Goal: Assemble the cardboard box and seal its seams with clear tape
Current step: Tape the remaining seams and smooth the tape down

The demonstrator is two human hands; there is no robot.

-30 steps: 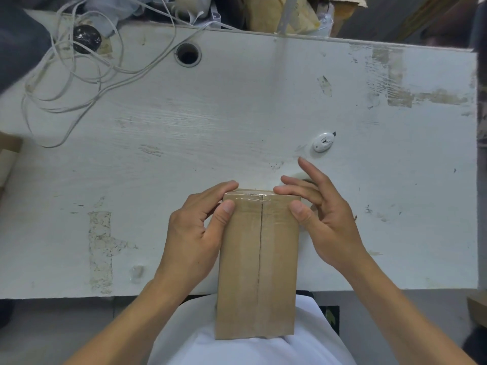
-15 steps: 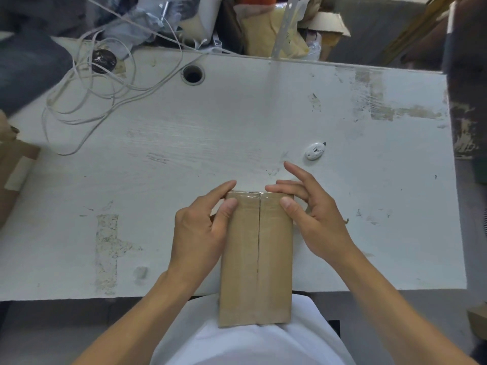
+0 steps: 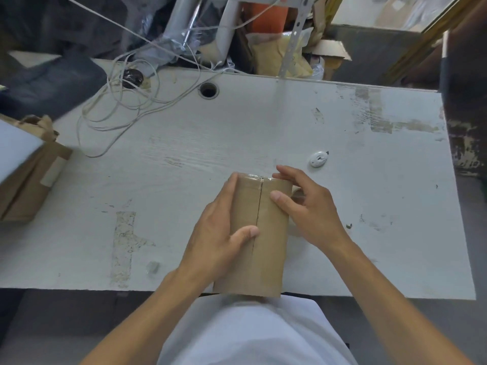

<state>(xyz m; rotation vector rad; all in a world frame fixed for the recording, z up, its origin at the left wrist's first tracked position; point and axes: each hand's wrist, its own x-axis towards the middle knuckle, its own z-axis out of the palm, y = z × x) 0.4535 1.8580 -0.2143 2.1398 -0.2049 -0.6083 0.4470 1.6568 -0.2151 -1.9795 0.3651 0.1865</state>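
- Tabletop: white, worn, paint scraped in patches; most of frame is filled by it, w/ near edge running across lower third.
- Cardboard box: brown, tall and narrow, seen at lower centre of frame. Its near end is past the tabletop edge, by the person's white shirt; far end lies over the tabletop. A centre seam is seen running lengthwise down the top face. Glossy clear tape is visible at far end only; whether it runs the full seam can't be told.
- Left hand: laid along box's left side, centre-left of frame. Fingers are stretched up the left edge, thumb pressed across top face w/ tip reaching the seam approx. mid-length. Fingers are together and clamped on the box.
- Right hand: at box's far right corner, centre-right. Thumb is pressed on top face, forefinger on the taped far edge, other fingers curled down the right side; corner is pinched between them.
- Brown paper bag: at left edge of frame, on tabletop.
- White cable: looped loosely at upper left, near a round grommet hole.
- Small white oval device: on tabletop, just up-right of right hand, not touched.
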